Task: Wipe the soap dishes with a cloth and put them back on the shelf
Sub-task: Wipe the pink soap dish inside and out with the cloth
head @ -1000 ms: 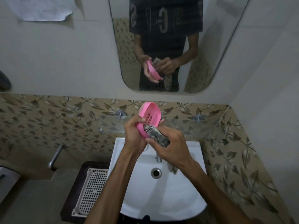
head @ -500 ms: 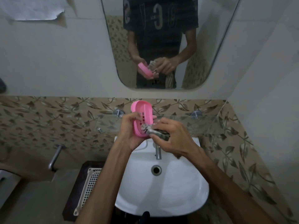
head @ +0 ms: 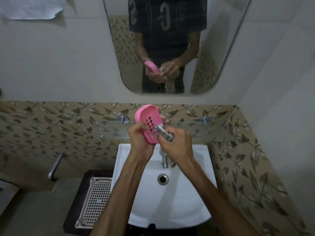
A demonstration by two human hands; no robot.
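1. Landmark: white sink (head: 190, 198). Everything below is placed against it.
2. Pink soap dish (head: 148, 123) is held in the air above the back edge of the sink, tilted on its side, with the slotted inside facing the camera.
3. Left hand (head: 139, 138) is closed around the dish's lower left edge, thumb across the front, fingertips showing behind the far rim.
4. Right hand (head: 176, 143) is bunched around a grey patterned cloth (head: 163, 132), pressing it against the dish's lower right inside, just over the tap (head: 164, 159).
5. Glass shelf (head: 196, 129) runs along the wall above the back of the sink; no other dish is visible on it.
6. Judged step: still wiping, with the return to the shelf not yet done.
7. Risk: the dish is gripped by one edge only, so a hard push from the cloth could twist it out and drop it into the sink.
8. Risk: the cloth looks to hang behind the tap and may snag there.
9. Risk: the shelf is clear glass, so its edge is easily misjudged; the dish could be set half off it or knocked against it.
10. White mesh basket (head: 95, 200) left of the sink is not involved.
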